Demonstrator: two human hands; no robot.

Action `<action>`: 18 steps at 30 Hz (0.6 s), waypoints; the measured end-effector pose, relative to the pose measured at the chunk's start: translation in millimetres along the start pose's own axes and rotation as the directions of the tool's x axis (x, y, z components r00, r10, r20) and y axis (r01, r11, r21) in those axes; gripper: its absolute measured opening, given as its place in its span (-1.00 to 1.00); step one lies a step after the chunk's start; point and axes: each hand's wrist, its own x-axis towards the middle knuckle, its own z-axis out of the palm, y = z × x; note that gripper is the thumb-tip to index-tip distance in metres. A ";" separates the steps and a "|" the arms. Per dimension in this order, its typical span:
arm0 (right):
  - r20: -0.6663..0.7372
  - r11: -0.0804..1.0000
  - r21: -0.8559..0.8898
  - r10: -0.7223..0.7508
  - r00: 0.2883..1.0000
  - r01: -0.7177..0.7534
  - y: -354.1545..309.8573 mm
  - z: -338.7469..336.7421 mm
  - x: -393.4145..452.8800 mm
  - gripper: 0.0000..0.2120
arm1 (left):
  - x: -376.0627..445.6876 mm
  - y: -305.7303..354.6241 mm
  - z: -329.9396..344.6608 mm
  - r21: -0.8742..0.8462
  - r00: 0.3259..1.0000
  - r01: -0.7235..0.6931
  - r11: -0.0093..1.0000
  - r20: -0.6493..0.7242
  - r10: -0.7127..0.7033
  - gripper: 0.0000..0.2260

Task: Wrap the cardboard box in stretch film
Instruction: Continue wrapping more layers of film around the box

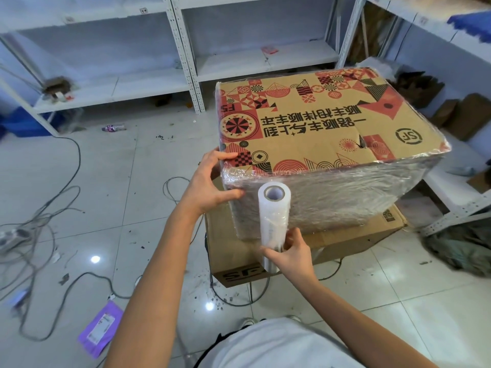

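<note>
Hands at a half-wrapped SF shipping box.

The printed cardboard box (318,123) sits on top of a flatter plain carton (345,237) on the tiled floor (132,181), its near side already clouded with stretch film (345,189), its top bare. The left hand (212,181) clasps the box's near-left corner, fingers over the top edge and thumb on the filmed side. The right hand (289,253) grips the lower end of the stretch film roll (273,213), held upright just in front of the box's near side. White shelving (186,62) stands behind the box; cables (66,203) trail to its left.
</note>
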 end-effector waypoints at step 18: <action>-0.117 0.994 0.074 0.092 0.989 -0.083 0.2 -23.8 14.3 -0.38 | 11.0 4.6 10.8 -0.012 1.000 -0.009 1.000 -0.029 0.008 -0.38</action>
